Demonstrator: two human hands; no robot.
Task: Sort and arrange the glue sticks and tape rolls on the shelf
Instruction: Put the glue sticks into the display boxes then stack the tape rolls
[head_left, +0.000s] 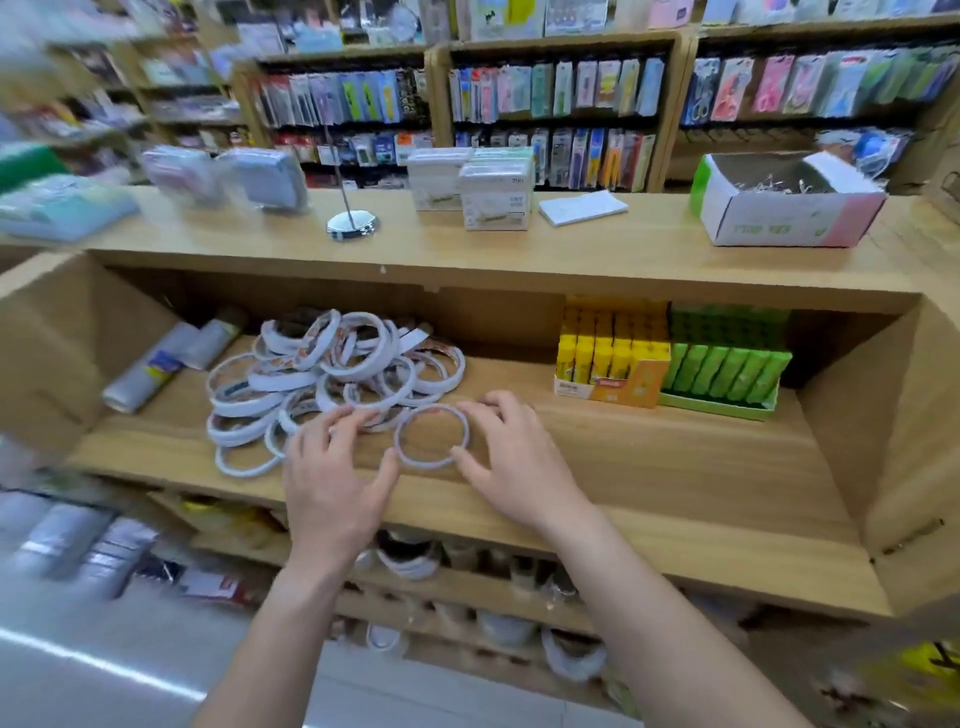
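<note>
Shelf: pale wooden shelf (649, 452), open at the front.
Loose roll: one thin white ring-shaped tape roll (431, 408) lies flat near the front edge, about the middle. It sits just apart from the heap, probably to begin a tidy stack.
Heap: jumbled pile of thin white tape rolls (332, 374) towards the left side, not yet sorted.
Left hands detail: left hand (332, 478) is relaxed, with fingertips resting on the heap's front rolls and thumb against the loose roll's left rim.
Right hands detail: right hand (514, 457) curls thumb and fingers round the roll's right rim, steadying it.
Glue: yellow glue sticks (608, 358) in a carton and green glue sticks (722, 371) in a tray stand side by side at the back right, looking orderly.
</note>
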